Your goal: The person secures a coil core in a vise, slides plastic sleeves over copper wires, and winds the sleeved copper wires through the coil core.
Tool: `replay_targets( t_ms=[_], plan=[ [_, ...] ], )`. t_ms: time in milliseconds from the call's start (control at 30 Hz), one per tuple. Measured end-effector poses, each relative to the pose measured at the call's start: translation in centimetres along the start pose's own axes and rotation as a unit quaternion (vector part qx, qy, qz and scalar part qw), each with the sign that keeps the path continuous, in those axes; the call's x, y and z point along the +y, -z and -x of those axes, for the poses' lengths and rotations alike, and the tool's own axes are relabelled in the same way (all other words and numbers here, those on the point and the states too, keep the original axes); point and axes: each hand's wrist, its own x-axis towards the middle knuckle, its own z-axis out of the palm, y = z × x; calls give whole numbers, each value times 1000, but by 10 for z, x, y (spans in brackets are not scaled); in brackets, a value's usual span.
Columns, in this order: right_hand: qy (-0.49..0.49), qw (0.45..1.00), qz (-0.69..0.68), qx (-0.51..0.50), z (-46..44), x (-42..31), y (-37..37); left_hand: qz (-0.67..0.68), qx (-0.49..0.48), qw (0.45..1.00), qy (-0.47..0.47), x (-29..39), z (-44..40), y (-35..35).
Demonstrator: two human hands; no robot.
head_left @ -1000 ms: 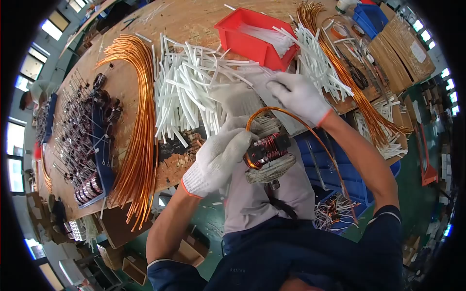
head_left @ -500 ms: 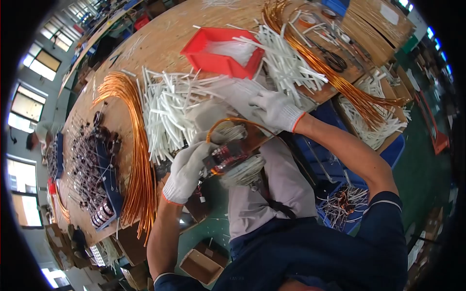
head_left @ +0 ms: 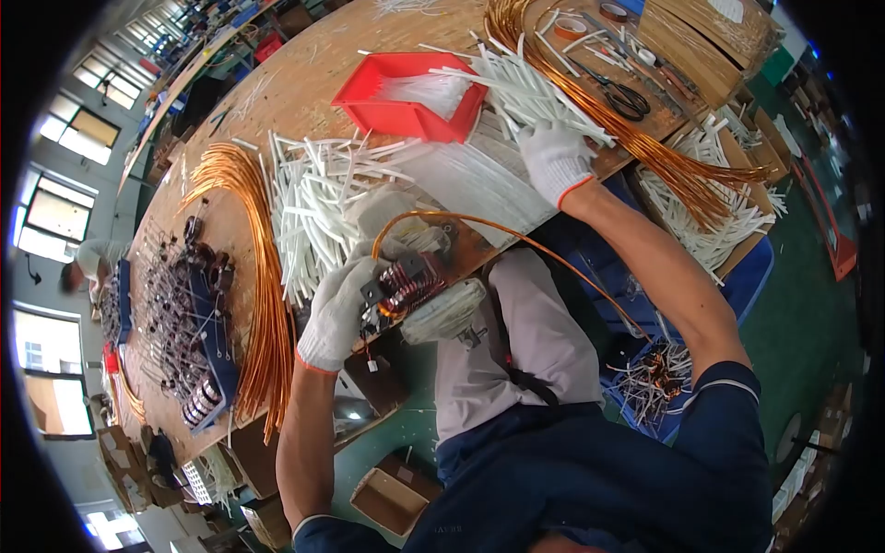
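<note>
My left hand (head_left: 334, 313), in a white glove with an orange cuff, is closed on a copper-wound coil (head_left: 412, 284) near the table edge. A long copper wire (head_left: 516, 232) arches up from the coil and trails right over the lap towards a blue bin. Just below the coil sits a pale round part (head_left: 444, 311) with a metal fitting. My gloved right hand (head_left: 557, 158) reaches to the near end of the right pile of white tubes (head_left: 535, 88). Its fingers are bent against the tubes; whatever lies between the fingertips is hidden.
A red bin (head_left: 392, 115) holds thin clear strips. Left of it lie more white tubes (head_left: 318, 198), a copper wire bundle (head_left: 263, 304) and wound coils (head_left: 198, 401). Scissors (head_left: 622, 97) and tape rolls lie at upper right. A blue bin (head_left: 636, 424) holds wire scraps.
My right hand has moved up and right, from over the clear strips to the white tubes. The copper wire now stretches further to the lower right. My left hand still grips the coil.
</note>
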Motion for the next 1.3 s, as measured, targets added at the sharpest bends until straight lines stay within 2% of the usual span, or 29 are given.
replay_targets(
  t_ms=[33, 100, 167, 200, 233, 300, 367, 400, 433, 467, 500, 567, 600, 633, 667, 700, 767, 800, 833, 900, 967, 1000, 1100, 1133, 1167, 1200, 1233, 1300],
  plan=[
    [1, 1000, 12, -15, 1, 5, 3, -49, -6, 998, -29, 0, -1, 1],
    [-1, 999, -16, -46, -2, 9, 22, -7, 21, 1000, 7, 1, 0, -1],
    [-6, 976, -77, -202, -3, 17, 55, -111, -15, 991, -71, 0, 1, 2],
    [-19, 972, -132, -192, -4, 22, 53, -132, -9, 979, -154, 4, 3, -5],
    [-5, 973, -133, -191, 3, 25, 52, -27, 19, 999, -7, 7, -1, -5],
    [-33, 962, -231, -143, 23, 25, 69, -109, 14, 990, -86, 12, 0, -5],
    [-10, 963, -264, -54, 50, 36, 43, -146, 11, 988, -37, 33, 5, -13],
    [-75, 923, -356, -125, 64, 32, 61, -140, 19, 989, -33, 30, -5, -12],
    [-142, 866, -438, -196, 84, 33, 86, -135, -2, 988, -73, 24, -18, -10],
    [-170, 809, -513, -230, 104, 33, 102, -131, -24, 985, -114, 20, -31, -8],
    [-199, 744, -583, -259, 124, 33, 116, -127, -20, 985, -113, 21, -45, -5],
    [-242, 679, -657, -220, 169, 23, 146, -281, -30, 935, -212, 22, -66, -2],
    [-230, 677, -675, -181, 191, 13, 155, -280, -28, 936, -212, 25, -69, -8],
    [-217, 674, -692, -141, 212, 3, 160, -281, 34, 930, -232, 33, -72, -17],
    [-153, 686, -701, -122, 236, -5, 153, -281, 97, 921, -251, 37, -77, -23],
    [-89, 694, -707, -103, 257, -12, 149, -279, 101, 921, -251, 36, -87, -25],
    [-142, 664, -705, -206, 274, -36, 176, -247, 257, 882, -307, 33, -113, -24],
    [-154, 625, -729, -232, 273, -49, 187, -212, 285, 885, -302, 34, -121, -26],
    [-164, 586, -750, -258, 270, -62, 194, -210, 287, 884, -304, 34, -129, -27],
    [-150, 592, -743, -274, 257, -85, 188, -173, 314, 871, -337, 33, -148, -28],
    [-200, 513, -790, -269, 230, -106, 186, -153, 314, 873, -339, 32, -166, -23],
    [-235, 493, -793, -269, 219, -111, 186, -137, 323, 874, -336, 31, -173, -20],
    [-207, 479, -819, -239, 188, -124, 195, -99, 326, 874, -347, 28, -183, -23],
    [-255, 476, -806, -243, 175, -125, 206, -77, 310, 888, -331, 28, -181, -26],
    [-259, 477, -803, -244, 171, -120, 202, -55, 294, 901, -314, 30, -180, -28],
    [-169, 621, -735, -213, 170, -111, 197, -46, 295, 899, -321, 31, -180, -29],
    [-73, 743, -641, -177, 170, -106, 195, -44, 292, 902, -316, 32, -181, -30],
    [-80, 752, -626, -189, 154, -98, 215, -33, 269, 909, -318, 32, -183, -32]
  ],
)
